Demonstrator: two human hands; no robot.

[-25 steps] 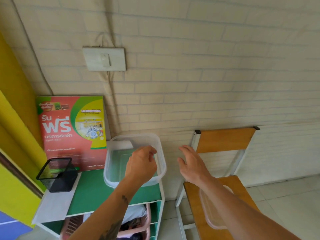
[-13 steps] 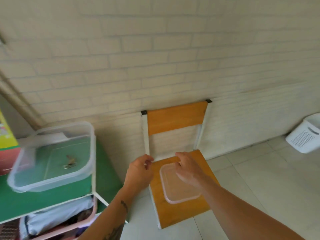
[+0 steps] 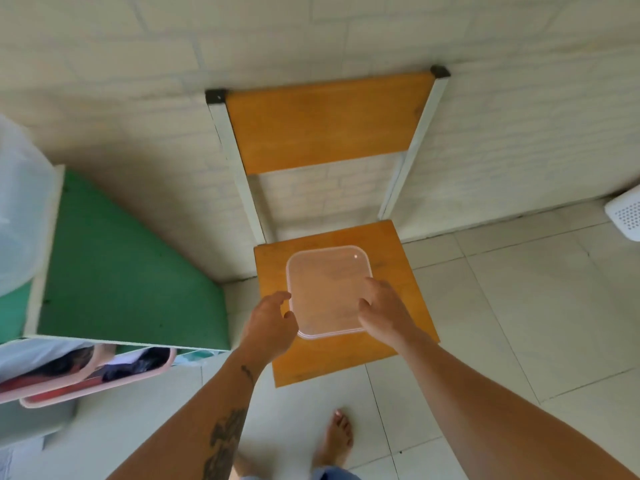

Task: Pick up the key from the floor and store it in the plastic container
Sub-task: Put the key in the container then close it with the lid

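Pale brick wall (image 3: 485, 98) fills top, white tiled floor (image 3: 519, 323) below. Orange wooden chair w/ white metal frame (image 3: 329, 123) stands against wall, straight ahead of both hands. Green-topped white shelf unit (image 3: 114, 265) well off to left of the grip; pink baskets w/ clothes (image 3: 86, 372) under it. Clear plastic container (image 3: 20, 209) only partly in frame at far left edge on that shelf, blurred; key not visible now, can't tell if it's inside. White perforated basket (image 3: 623, 213) at far right edge. Bare foot (image 3: 336, 434) on tiles below the arms.

Thin translucent square plastic lid w/ rounded corners (image 3: 327, 289) lies flat on chair seat, between the hands. Left hand (image 3: 270, 323) at lid's left-near edge, fingers curled & part open, touching or just beside rim, not clearly gripping. Right hand (image 3: 382, 310) on right-near corner, fingers spread loosely on top, thumb near edge; nothing lifted yet, lid looks flat on seat.

Judgement: lid = very light, thin, flexy, smooth so a bit slippery; flat on wood so hard to get under. Best pinch raised rim at opp. edges or slide to seat edge, then carry left to container. Prob. closing step of task.
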